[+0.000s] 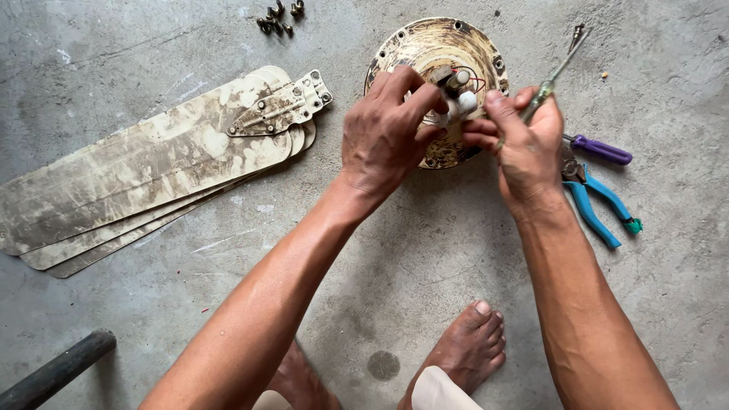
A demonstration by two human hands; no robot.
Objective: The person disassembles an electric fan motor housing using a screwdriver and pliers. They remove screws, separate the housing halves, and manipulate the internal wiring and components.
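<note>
The left hand [383,137] pinches a small white wire part [458,102] on top of the round fan motor [425,53]. Its grip is closed on that part. The right hand [524,144] is closed around a thin screwdriver [558,72]. The screwdriver's long side points up and away to the right, away from the white part, which sits just left of those fingers. Both hands are close; the left one already touches it. The motor lies on the floor [380,250]. Blue pliers [596,205] lie just to the right.
</note>
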